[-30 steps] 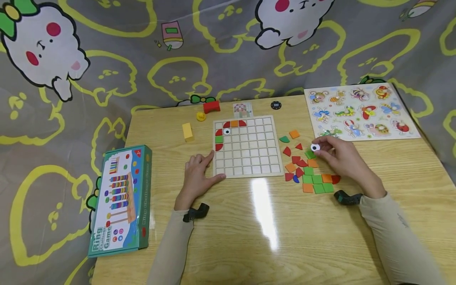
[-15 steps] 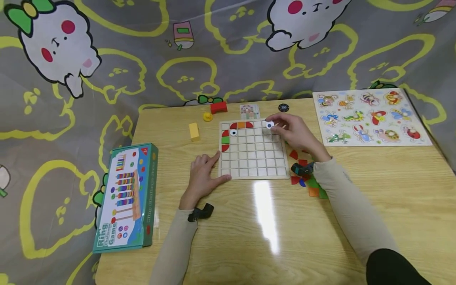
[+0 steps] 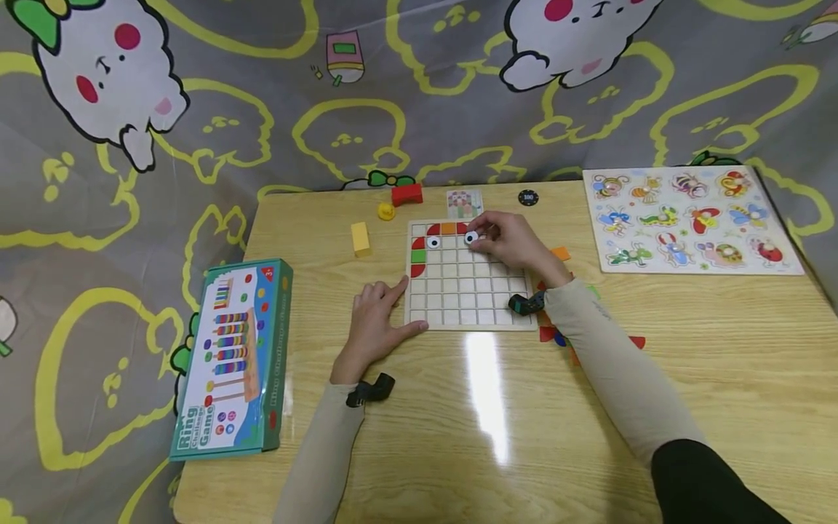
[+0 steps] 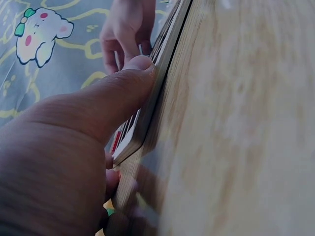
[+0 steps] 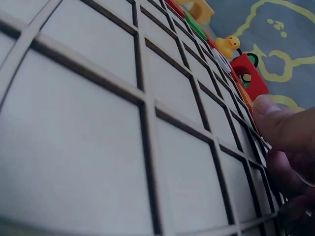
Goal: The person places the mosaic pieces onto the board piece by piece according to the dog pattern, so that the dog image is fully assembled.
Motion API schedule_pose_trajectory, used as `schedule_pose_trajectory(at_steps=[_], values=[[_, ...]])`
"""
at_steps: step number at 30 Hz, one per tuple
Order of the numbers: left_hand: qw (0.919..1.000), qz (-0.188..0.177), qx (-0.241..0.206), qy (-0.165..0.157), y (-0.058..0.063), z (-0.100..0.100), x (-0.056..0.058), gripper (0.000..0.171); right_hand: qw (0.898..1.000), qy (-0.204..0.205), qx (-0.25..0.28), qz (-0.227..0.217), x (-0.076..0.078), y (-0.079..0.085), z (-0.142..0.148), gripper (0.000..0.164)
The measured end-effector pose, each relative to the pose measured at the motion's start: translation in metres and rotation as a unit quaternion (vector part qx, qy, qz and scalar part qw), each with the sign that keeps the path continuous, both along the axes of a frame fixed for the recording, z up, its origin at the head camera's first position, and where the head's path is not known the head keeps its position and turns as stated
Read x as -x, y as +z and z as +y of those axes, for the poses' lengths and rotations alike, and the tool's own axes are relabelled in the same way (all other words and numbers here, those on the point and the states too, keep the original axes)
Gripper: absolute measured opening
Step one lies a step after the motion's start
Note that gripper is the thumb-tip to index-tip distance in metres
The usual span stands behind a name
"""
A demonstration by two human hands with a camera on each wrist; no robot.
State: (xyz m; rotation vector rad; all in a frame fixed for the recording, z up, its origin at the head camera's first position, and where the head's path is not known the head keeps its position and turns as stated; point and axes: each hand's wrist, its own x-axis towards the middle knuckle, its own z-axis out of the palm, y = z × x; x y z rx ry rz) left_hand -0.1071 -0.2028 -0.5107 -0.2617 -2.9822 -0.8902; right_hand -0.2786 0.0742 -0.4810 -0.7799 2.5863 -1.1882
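Note:
My right hand (image 3: pixel 511 240) pinches a round white eye tile (image 3: pixel 471 238) between thumb and fingertips, right over the second row of the wooden grid board (image 3: pixel 484 326). Another eye tile (image 3: pixel 433 242) lies in that row farther left. Red quarter-round tiles, an orange square tile (image 3: pixel 448 228) and a green square tile (image 3: pixel 417 256) sit in cells around the upper left corner. My left hand (image 3: pixel 376 327) rests at the board's lower left corner. Its thumb (image 4: pixel 140 64) lies along the near edge and its index finger touches the left edge. In the right wrist view, the held tile is hidden.
Loose coloured tiles (image 3: pixel 637 342) lie right of the board, partly under my right forearm. Behind the board are a picture card (image 3: pixel 464 204), a black chip (image 3: pixel 528 198), a yellow duck (image 3: pixel 386 211) and a red block (image 3: pixel 407 194). An insect puzzle (image 3: pixel 681 257) and game box (image 3: pixel 229 356) flank it.
My right hand has carried the eye tile left from the loose tiles, over the board's upper right, to beside the top red tile. The left hand has stayed at the board's corner.

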Motion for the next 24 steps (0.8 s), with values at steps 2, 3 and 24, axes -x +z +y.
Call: schedule_pose_trajectory(at_steps=[2,3,24], values=[[1.0,0.0,0.001,0.001,0.001,0.0,0.0,0.094,1.0,-0.009,-0.011,0.007,0.0,-0.001,-0.003,0.027],[1.0,0.0,0.002,0.002,0.001,0.0,0.0,0.094,1.0,-0.013,-0.017,0.01,0.0,-0.001,-0.004,0.027],[0.9999,-0.009,-0.001,0.005,0.0,0.001,0.001,0.094,0.998,-0.018,-0.062,-0.001,-0.003,0.005,-0.013,0.027]])
